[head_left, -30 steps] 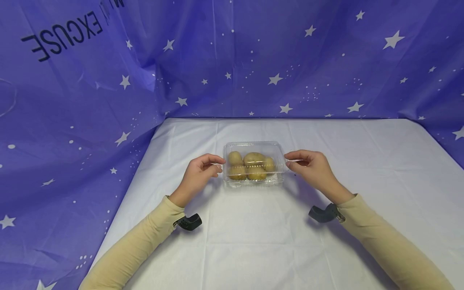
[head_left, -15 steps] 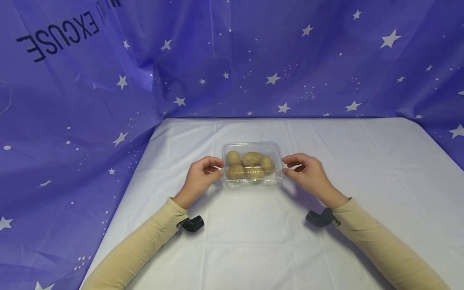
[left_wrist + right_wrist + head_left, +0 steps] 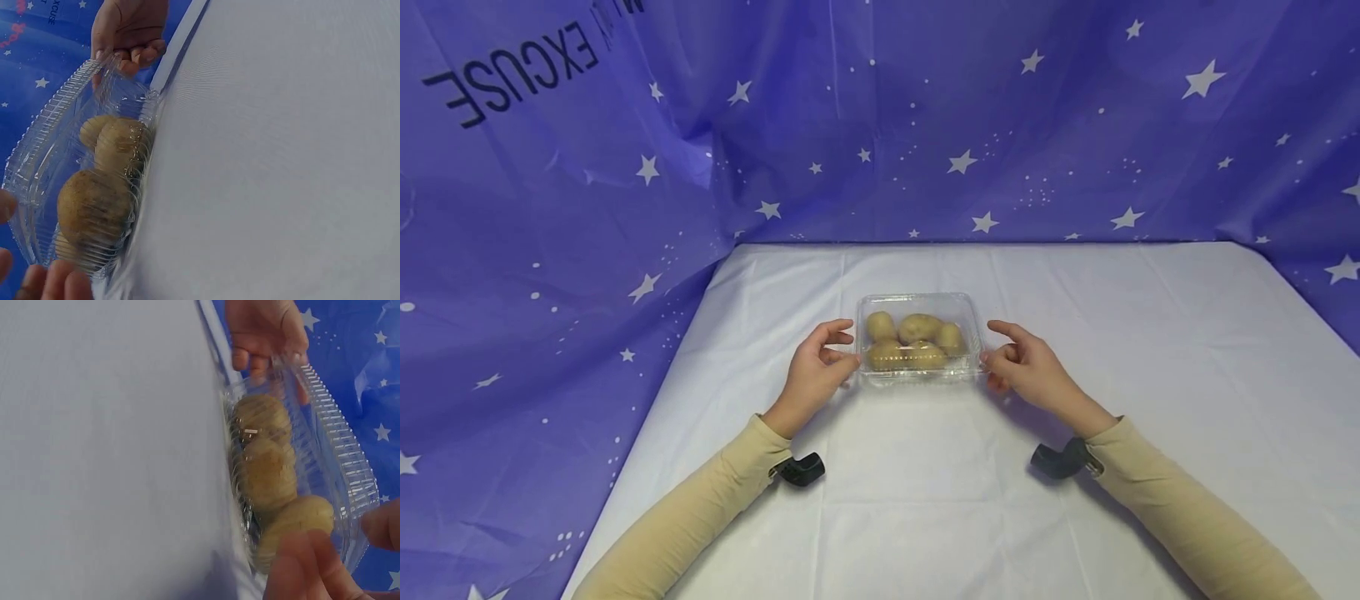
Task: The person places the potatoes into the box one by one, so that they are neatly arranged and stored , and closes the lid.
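A clear plastic clamshell container (image 3: 958, 304) sits on the white table with several potatoes (image 3: 920, 328) inside. Its ridged lid rim (image 3: 51, 111) stands apart from the base in the left wrist view, so the lid is partly raised. My left hand (image 3: 811, 368) is at the container's left side, its thumb on the front corner of the lid rim. At the right front corner, my right hand (image 3: 1033, 364) pinches the rim between thumb and curled fingers, its index finger raised. In the right wrist view the left hand (image 3: 265, 331) grips the far end of the lid rim (image 3: 340, 440).
A white cloth (image 3: 910, 500) covers the table. Purple-blue star-patterned curtains (image 3: 925, 125) hang behind and to the left. Dark wrist mounts (image 3: 802, 471) stick out below both beige sleeves (image 3: 700, 500).
The lid's front edge has come down and toward me. Both hands have shifted slightly down with it, and the right index finger has lifted away from the lid.
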